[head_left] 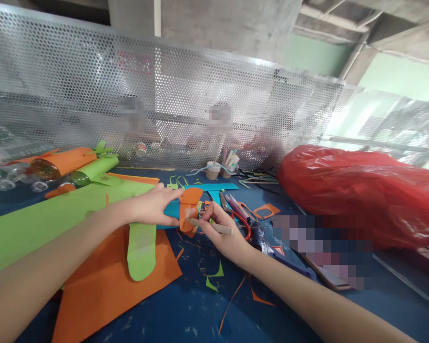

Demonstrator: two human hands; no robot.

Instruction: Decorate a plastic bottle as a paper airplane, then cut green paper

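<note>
My left hand (153,204) is wrapped over a blue paper-covered tube (170,209), holding it on the table. A rounded green paper strip (142,252) sticks out below that hand like a wing. At the tube's right end stands an orange paper piece with rounded ends (190,209), a whitish smear on its middle. In a pinch, my right hand (219,228) holds a pale, slim stick (216,228); its tip is at the orange piece. Whether the tip touches the paper I cannot tell.
Orange (117,286) and green sheets (57,224) lie left. Red-handled scissors (248,231), paper scraps and a glue gun (289,264) are on the right, near a red plastic bag (357,195). Behind stand cups of markers (230,164), paper-wrapped bottles (67,162) and a perforated metal screen (207,90).
</note>
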